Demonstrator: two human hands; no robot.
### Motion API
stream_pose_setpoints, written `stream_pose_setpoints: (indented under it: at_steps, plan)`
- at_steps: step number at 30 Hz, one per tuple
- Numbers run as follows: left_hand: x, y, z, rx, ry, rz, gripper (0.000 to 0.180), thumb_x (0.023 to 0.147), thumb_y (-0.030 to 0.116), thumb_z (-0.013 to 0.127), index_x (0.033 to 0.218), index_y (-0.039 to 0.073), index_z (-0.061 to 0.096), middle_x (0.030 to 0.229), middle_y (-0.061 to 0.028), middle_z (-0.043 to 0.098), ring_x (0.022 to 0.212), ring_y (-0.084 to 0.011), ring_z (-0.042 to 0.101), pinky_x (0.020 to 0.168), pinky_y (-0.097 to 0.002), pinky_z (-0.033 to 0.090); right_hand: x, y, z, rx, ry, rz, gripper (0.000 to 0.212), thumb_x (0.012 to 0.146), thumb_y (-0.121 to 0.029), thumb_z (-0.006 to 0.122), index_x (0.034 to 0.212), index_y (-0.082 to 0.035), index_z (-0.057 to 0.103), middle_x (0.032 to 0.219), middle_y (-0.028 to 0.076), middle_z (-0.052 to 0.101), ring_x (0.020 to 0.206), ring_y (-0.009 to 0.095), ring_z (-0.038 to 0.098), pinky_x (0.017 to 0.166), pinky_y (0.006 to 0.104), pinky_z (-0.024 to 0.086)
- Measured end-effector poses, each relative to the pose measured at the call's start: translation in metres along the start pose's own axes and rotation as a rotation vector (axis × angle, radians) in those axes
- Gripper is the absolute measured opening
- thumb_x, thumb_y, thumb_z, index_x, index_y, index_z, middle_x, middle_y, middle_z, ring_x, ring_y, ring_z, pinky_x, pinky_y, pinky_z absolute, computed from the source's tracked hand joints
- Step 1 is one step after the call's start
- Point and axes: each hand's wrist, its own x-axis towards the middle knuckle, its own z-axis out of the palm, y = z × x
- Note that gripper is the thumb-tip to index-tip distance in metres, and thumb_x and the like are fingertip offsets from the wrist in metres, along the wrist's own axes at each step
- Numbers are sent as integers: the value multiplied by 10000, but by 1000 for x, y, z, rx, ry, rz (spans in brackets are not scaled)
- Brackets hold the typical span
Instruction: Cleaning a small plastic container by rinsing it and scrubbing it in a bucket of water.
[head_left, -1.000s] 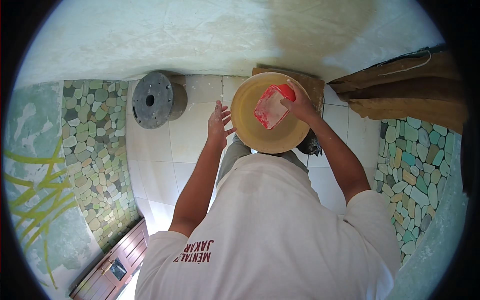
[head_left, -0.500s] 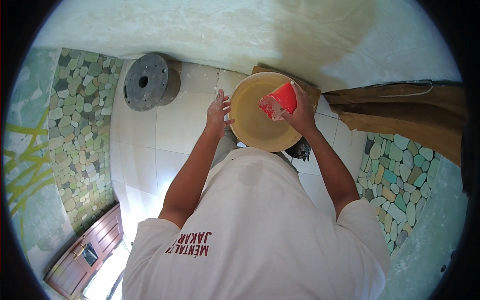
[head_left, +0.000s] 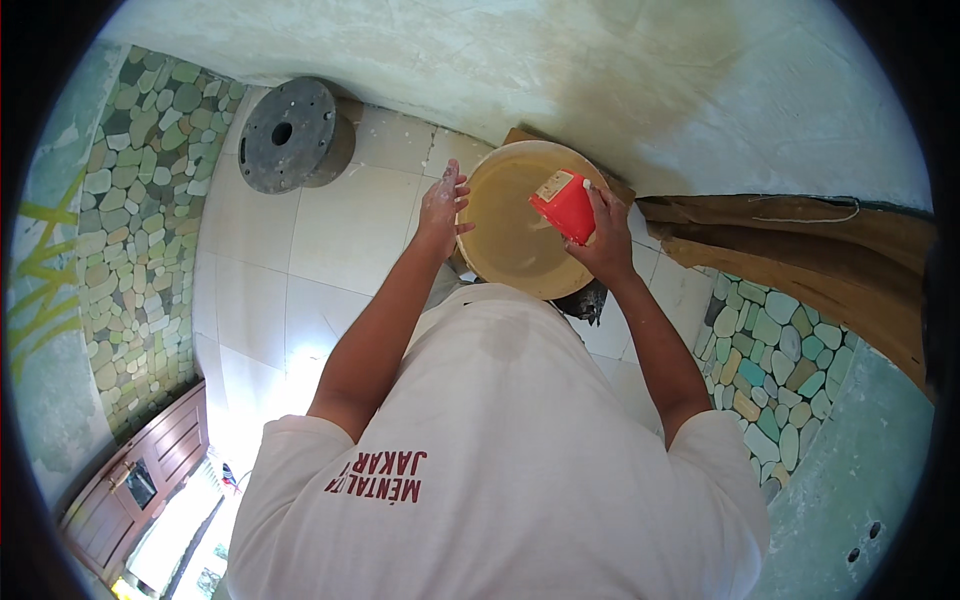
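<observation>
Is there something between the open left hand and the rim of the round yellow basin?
Nothing visible does. The left hand is open at the left rim of the round yellow basin, with no object between them; whether it touches the rim is unclear. The right hand holds a red plastic container over the basin.

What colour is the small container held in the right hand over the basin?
Red, with a pale label patch on one face; the container shows best in the head view.
</observation>
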Motion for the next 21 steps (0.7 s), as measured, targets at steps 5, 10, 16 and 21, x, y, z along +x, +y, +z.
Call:
stream_pose_setpoints:
  at_steps: [5,10,16,21]
  plan:
    - [-1,0,-1,-15,-13,-19,756,817,704,515,1254,89,464,1188,-87,455,1152,-252,400,866,-497,409,-4,3,-5,-30,64,-123,956,579,-181,811,1401,-65,338,1318,175,388,1224,359,403,1023,439,381]
    - [-3,-1,-3,-74,-9,-53,745,831,697,500,1267,94,456,1176,-82,457,1135,-245,408,871,-504,408,-8,2,-13,-42,104,-181,967,574,-188,815,1403,-68,331,1320,175,388,1226,362,399,1022,461,374]
    - [-2,-5,-7,-93,-16,-68,731,838,689,499,1269,100,456,1165,-77,462,1123,-240,414,871,-500,411,-16,-5,-12,-35,208,-120,955,651,-224,804,1427,-50,276,1322,193,379,1233,358,395,1026,463,365]
    - [2,-16,-4,-85,-43,-70,707,842,664,521,1271,106,456,1145,-72,466,1114,-234,417,870,-490,413,-17,11,6,384,321,242,925,717,-194,777,1448,-35,234,1318,189,407,1227,312,425,1042,422,359]
